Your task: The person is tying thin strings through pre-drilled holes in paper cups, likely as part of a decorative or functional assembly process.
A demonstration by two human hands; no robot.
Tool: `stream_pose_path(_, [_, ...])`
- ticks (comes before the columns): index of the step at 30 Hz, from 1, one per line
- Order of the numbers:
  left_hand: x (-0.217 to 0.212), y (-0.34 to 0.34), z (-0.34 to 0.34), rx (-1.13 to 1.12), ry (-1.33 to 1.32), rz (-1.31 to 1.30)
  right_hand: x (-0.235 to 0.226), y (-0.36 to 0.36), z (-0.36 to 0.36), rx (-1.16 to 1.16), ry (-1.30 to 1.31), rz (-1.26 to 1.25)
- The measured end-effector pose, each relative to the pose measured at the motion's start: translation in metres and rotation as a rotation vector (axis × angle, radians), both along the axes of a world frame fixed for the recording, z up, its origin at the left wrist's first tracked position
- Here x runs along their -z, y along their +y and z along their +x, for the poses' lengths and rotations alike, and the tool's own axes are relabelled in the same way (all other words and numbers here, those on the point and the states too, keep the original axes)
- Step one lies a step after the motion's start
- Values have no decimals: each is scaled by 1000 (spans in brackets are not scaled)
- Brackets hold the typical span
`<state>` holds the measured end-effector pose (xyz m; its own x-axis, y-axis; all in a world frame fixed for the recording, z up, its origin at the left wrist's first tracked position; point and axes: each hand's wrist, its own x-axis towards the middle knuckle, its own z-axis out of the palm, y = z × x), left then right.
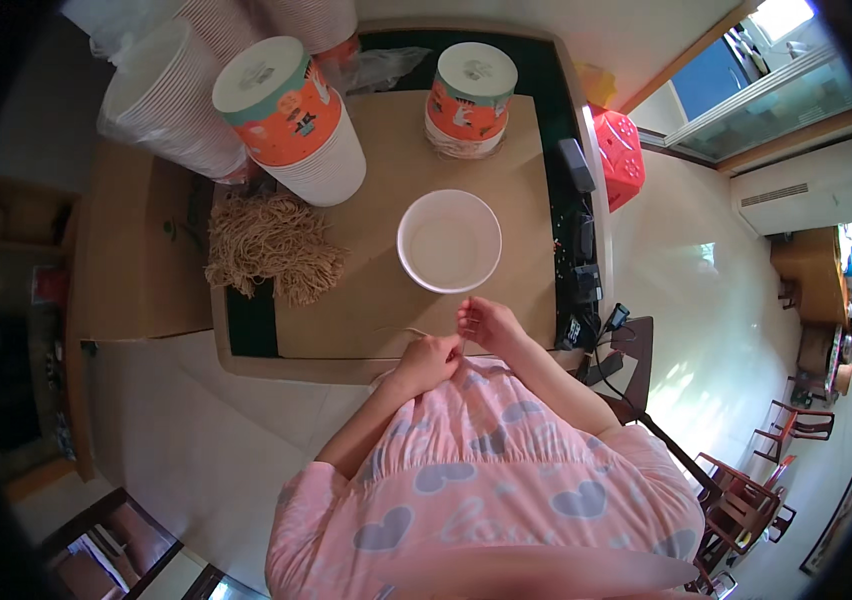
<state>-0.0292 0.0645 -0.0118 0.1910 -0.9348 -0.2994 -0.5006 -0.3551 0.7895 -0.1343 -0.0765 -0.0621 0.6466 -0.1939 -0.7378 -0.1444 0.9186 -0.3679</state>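
Hands [456,340], bowl [449,241], string pile [271,245] beyond.

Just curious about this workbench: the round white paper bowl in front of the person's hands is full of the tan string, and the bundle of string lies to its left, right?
Not quite. The head view shows the round white paper bowl empty; no string lies inside it. The rest holds: it sits just beyond the left hand and right hand, and the tan string bundle lies to its left.

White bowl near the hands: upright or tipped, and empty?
Upright: the white bowl shows its round open mouth. It looks empty, plain white inside.
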Motion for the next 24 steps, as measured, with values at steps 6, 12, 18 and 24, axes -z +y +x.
stream_pose_path(6, [23,-9,44,-70,28,-205,-22,-26,-9,-191,108,-382])
stream_pose_path(12, [-30,-54,98,-185,-55,-171,-27,-34,-13,-264,228,-742])
stream_pose_path(18, [-1,-51,118,85,-844,-453,20,-70,-34,-106,300,-1454])
stream_pose_path(24, [-14,-45,110,67,-771,-296,21,-85,-47,-125,415,-1583])
